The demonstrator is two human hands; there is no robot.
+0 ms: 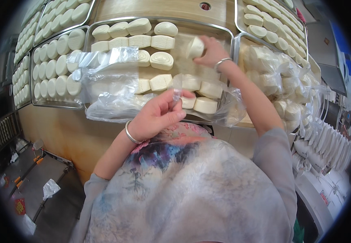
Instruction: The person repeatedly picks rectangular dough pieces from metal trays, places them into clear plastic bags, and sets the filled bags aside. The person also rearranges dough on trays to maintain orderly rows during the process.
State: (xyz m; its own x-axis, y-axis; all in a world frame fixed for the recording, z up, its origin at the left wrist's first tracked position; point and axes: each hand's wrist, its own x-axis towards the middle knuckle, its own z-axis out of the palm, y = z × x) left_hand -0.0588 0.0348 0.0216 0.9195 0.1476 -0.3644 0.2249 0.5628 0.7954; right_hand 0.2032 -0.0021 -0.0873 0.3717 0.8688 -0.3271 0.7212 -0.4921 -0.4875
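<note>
My right hand (210,51) holds one white steamed bun (195,48) above the right part of a metal tray (232,45). With thumb and fingers, my left hand (165,111) pinches the edge of a clear plastic bag (228,103) near the tray's front edge. Several buns, such as this one (205,105), lie inside that bag. Loose buns (161,60) stand in rows on the tray to the left of my right hand. Flat clear plastic bags (111,79) lie over the tray's left front part and hide some buns.
More trays of buns stand at the left (52,66) and at the back right (266,24). Knotted clear bags of buns (285,82) fill a tray on the right. Beyond them hang white packets (327,145). A dark surface with scraps of plastic (51,188) is at the lower left.
</note>
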